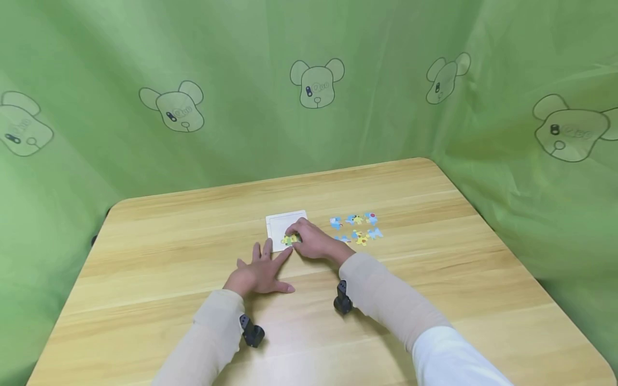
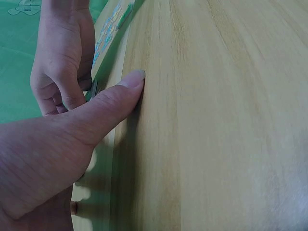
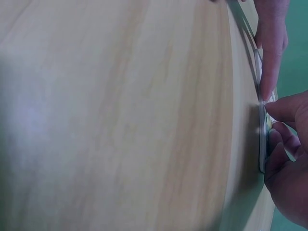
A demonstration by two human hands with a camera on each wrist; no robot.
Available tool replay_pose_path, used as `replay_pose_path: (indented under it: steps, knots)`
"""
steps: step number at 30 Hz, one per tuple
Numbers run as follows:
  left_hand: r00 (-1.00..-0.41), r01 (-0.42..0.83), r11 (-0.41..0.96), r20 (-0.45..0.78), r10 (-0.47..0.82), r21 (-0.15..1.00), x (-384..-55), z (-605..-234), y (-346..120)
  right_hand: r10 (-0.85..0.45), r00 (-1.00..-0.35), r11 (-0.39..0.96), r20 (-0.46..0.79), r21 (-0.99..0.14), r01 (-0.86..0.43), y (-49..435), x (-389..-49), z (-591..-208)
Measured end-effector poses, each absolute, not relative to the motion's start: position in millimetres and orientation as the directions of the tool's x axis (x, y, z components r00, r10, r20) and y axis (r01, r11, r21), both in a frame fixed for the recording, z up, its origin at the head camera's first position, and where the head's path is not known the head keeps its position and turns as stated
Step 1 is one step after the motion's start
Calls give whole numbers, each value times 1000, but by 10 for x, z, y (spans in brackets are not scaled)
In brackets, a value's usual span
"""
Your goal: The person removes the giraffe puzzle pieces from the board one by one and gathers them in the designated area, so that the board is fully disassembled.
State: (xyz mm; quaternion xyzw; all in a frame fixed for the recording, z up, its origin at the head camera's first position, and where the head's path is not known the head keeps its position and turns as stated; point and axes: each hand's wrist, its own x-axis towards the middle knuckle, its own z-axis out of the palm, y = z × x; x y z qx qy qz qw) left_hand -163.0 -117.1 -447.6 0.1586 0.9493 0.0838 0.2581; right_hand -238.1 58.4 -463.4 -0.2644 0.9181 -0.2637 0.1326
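Observation:
A shallow white puzzle tray (image 1: 280, 225) lies on the wooden table, with yellow-and-green puzzle pieces (image 1: 288, 240) along its near side. Over that side my right hand (image 1: 313, 241) is bent down, thumb and fingers pinching a puzzle piece that they mostly hide. My left hand (image 1: 260, 272) rests with spread, straight fingers, its index fingertip at the tray's near edge and its thumb out over the table. In the right wrist view, the tray's edge (image 3: 262, 139) appears edge-on beside the curled right fingers (image 3: 276, 161).
Right of the tray lie several loose puzzle pieces in two rows, among them a yellow piece (image 1: 360, 239) and a blue-and-white piece (image 1: 336, 222). Green curtains (image 1: 251, 134) with bear-head outlines hang behind the wooden table (image 1: 169, 252) and at its sides.

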Motion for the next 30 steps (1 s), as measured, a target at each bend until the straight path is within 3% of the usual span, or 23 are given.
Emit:
replay_pose_path:
  steps: [23, 30]
  knots:
    - [-812, 258, 933, -467, 349, 250, -1634, -4468, -1161, -531, -835, 744, -146, -551, -377, 584, -2392, -4638]
    - [-809, 247, 938, -481, 338, 244, -1644, -4493, -1166, -530, -842, 730, -105, -561, -390, 584, -2382, -4668]
